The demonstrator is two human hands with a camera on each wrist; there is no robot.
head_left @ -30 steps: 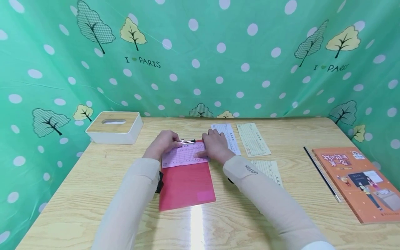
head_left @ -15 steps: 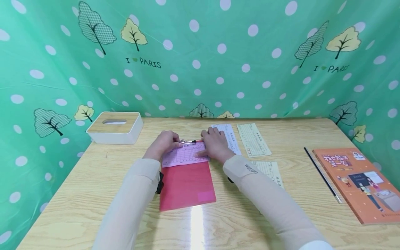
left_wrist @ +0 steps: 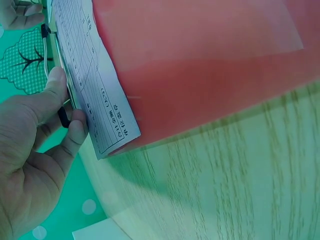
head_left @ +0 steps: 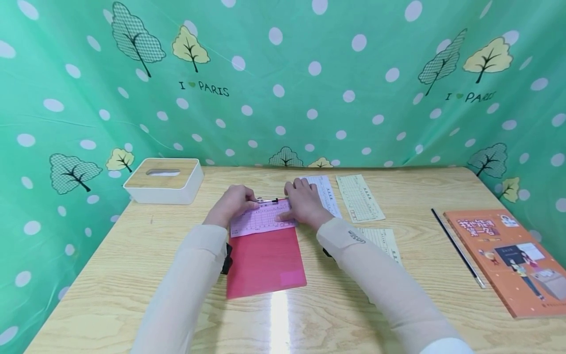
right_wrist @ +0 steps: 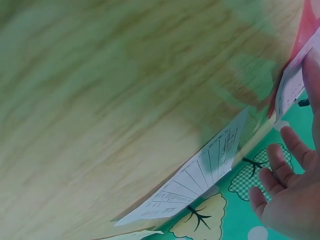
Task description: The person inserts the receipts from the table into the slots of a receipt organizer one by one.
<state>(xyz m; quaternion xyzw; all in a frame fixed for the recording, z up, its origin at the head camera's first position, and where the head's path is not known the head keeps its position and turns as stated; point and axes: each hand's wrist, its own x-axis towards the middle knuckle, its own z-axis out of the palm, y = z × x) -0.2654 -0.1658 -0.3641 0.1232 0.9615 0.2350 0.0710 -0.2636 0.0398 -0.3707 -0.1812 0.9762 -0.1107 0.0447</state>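
Observation:
A red clipboard (head_left: pixel 265 263) lies on the table between the hands, with a pink printed slip (head_left: pixel 261 221) across its upper part. At the top edge is a metal clip with black ends (head_left: pixel 267 200). My left hand (head_left: pixel 232 204) pinches the clip's left end; the left wrist view shows thumb and fingertip (left_wrist: pixel 76 131) on either side of its wire. My right hand (head_left: pixel 305 204) is at the clipboard's upper right corner, its thumb on the slip. In the right wrist view its other fingers (right_wrist: pixel 280 162) are spread loosely, apart from the paper.
Beyond the right hand lie a white slip (head_left: pixel 327 194) and a pale green slip (head_left: pixel 360 197). Another green slip (head_left: pixel 382 241) is partly under the right forearm. A pencil (head_left: pixel 457 248) and an orange book (head_left: pixel 508 260) lie right; a tissue box (head_left: pixel 163 181) stands back left.

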